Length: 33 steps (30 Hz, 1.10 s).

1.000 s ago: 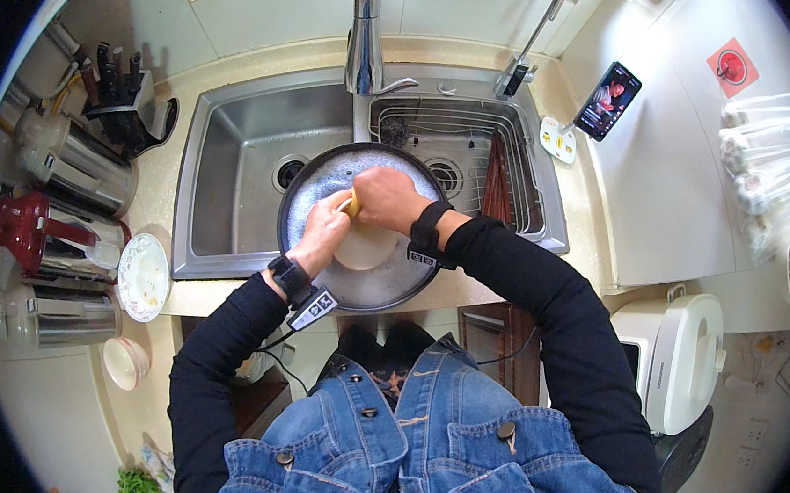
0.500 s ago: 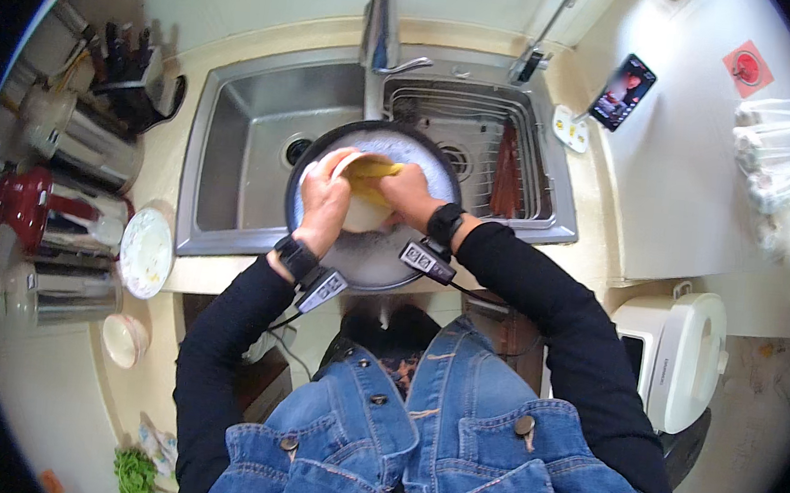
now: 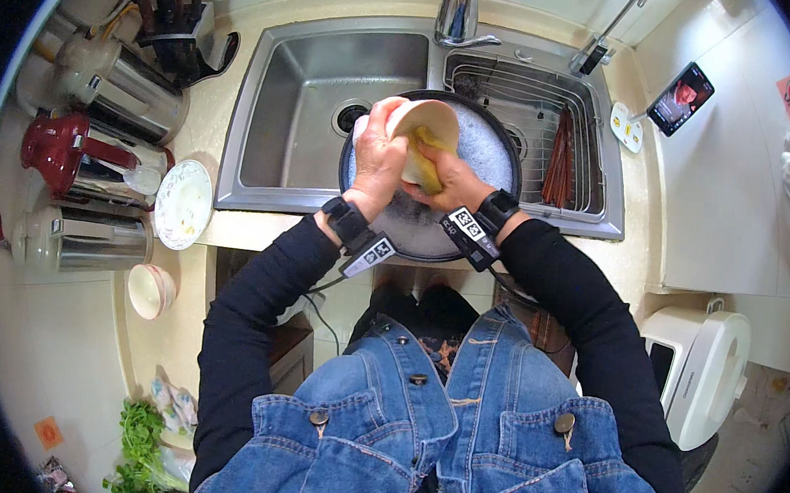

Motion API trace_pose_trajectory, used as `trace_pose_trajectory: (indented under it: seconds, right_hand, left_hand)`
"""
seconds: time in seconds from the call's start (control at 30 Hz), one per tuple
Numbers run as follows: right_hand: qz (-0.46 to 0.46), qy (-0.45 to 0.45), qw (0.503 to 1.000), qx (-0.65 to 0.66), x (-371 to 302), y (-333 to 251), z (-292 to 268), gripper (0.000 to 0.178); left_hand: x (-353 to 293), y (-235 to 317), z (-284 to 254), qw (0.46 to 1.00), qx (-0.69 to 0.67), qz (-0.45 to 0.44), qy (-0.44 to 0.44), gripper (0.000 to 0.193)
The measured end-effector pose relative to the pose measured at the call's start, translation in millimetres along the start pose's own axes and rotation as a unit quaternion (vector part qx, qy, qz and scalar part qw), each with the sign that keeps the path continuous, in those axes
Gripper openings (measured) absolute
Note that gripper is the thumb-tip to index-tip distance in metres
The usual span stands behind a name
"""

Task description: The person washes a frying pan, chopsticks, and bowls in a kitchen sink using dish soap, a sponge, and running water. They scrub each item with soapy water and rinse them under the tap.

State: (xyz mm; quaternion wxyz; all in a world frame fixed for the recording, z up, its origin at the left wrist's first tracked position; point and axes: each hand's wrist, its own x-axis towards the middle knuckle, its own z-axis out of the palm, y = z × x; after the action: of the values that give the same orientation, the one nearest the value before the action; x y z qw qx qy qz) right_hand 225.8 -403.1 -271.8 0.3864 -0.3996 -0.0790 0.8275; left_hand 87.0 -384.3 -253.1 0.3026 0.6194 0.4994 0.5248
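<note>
A pale bowl [image 3: 427, 118], held tilted by my left hand [image 3: 380, 159], is above a dark-rimmed basin [image 3: 507, 144] of whitish suds. My left fingers are closed round the bowl's side. My right hand [image 3: 455, 182] grips a yellow cloth [image 3: 426, 167], pressing it against the bowl. Part of the cloth and the far side of the bowl are hidden by my hands. The basin straddles the front of the double sink [image 3: 254, 140], overlapping both of its compartments.
A wire rack [image 3: 590, 170] with brown chopsticks [image 3: 560, 162] sits in the right compartment; the faucet [image 3: 457, 12] stands behind. At left are a plate [image 3: 182, 204], a small bowl [image 3: 151, 291], a knife block [image 3: 182, 45] and leafy greens [image 3: 138, 440]. A phone [image 3: 680, 98] is at right.
The whole scene has shifted right and upward in view. The bowl has turned in my left hand, and the yellow cloth now sits lower against it. Both hands keep their holds.
</note>
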Motion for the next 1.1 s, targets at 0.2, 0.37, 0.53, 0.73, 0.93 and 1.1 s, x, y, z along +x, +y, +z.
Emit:
trace_pose_trajectory:
  seconds: [0.2, 0.37, 0.53, 0.73, 0.93, 1.1]
  right_hand:
    - [-0.287, 0.125, 0.544, -0.779, -6.6, -41.9, 2.7, 0.021]
    - [-0.459, 0.004, 0.403, -0.792, -10.0, -38.6, 11.4, 0.008]
    - [-0.408, 0.04, 0.433, -0.803, -15.8, -39.6, 13.5, 0.01]
    - [-0.408, 0.112, 0.537, -0.73, -11.1, -30.2, 3.4, 0.019]
    - [-0.386, 0.188, 0.784, -0.449, 1.4, -4.9, -3.7, 0.021]
    - [-0.201, 0.186, 0.947, -0.169, -6.8, 14.8, 8.5, 0.033]
  left_hand:
    - [15.0, -22.3, -17.1, 0.921, -0.095, -0.184, -0.33, 0.037]
    - [8.9, -12.1, -2.7, 0.941, 0.106, -0.108, -0.304, 0.027]
    - [1.7, 4.3, -6.0, 0.968, 0.125, -0.025, -0.215, 0.021]
    - [-1.2, 5.4, -8.2, 0.981, 0.125, 0.015, -0.147, 0.022]
    - [4.8, 3.0, -3.7, 0.997, -0.007, -0.04, -0.064, 0.018]
    - [6.2, 3.8, -1.7, 0.999, -0.001, -0.04, -0.034, 0.018]
